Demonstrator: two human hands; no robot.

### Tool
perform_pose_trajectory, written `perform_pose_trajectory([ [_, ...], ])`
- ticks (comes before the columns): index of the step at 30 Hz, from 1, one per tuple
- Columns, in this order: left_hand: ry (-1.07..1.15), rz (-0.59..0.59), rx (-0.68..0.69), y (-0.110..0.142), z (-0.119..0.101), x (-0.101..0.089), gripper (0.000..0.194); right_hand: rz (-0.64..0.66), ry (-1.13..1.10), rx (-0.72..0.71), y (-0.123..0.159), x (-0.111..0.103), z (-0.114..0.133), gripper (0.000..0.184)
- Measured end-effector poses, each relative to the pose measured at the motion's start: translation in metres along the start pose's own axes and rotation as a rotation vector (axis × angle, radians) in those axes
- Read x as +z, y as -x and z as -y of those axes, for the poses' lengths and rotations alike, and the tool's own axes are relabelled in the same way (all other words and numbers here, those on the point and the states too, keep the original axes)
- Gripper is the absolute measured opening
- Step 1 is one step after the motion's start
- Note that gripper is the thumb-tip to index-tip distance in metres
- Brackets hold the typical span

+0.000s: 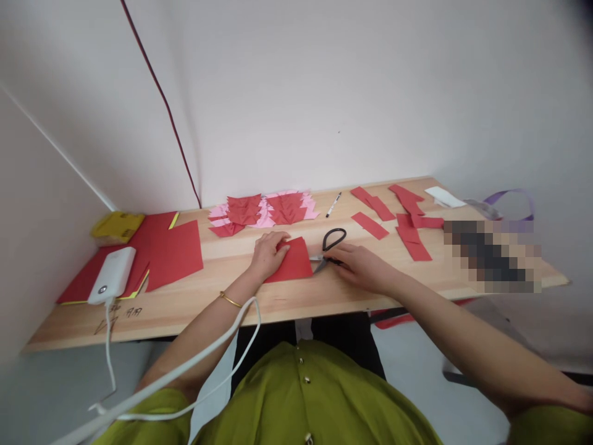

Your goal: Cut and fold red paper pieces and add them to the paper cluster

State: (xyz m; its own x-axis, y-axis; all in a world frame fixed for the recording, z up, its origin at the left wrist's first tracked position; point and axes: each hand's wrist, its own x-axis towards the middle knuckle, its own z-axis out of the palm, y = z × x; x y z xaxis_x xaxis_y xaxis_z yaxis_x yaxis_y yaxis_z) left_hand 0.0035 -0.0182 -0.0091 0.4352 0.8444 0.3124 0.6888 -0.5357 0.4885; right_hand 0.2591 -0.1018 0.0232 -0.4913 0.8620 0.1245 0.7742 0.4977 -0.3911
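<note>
My left hand [266, 254] lies on the left part of a red sheet of paper [298, 262] near the middle of the table, its thumb on top and its fingers curled at the far edge. My right hand [359, 266] is closed around the black-handled scissors [320, 266]. One handle loop sticks up beyond the fingers. The blades stand apart and point left, at the right edge of the paper. Whether they touch it, I cannot tell.
Cut red and pink paper pieces [285, 210] lie along the wall, beside a pen [333, 205]. Red strips [369, 225] are scattered at right. Larger red sheets [178, 256], a yellow packet [118, 228] and a white power bank [112, 275] lie left. A white cable [185, 366] crosses my left forearm.
</note>
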Motion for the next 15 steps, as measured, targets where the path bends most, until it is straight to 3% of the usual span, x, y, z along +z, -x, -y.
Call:
perform_pose_trajectory([
  [3, -0.044, 0.033, 0.045, 0.002, -0.002, -0.002, 0.037, -0.014, -0.004, 0.049, 0.005, 0.001, -0.002, 0.037],
  [8, -0.115, 0.088, 0.083, 0.004, -0.004, -0.004, 0.036, -0.018, -0.021, 0.054, -0.003, 0.0, -0.014, 0.037],
  [15, -0.029, 0.053, 0.075, 0.003, -0.002, -0.004, 0.032, -0.021, -0.054, 0.017, -0.014, 0.001, -0.016, 0.036],
])
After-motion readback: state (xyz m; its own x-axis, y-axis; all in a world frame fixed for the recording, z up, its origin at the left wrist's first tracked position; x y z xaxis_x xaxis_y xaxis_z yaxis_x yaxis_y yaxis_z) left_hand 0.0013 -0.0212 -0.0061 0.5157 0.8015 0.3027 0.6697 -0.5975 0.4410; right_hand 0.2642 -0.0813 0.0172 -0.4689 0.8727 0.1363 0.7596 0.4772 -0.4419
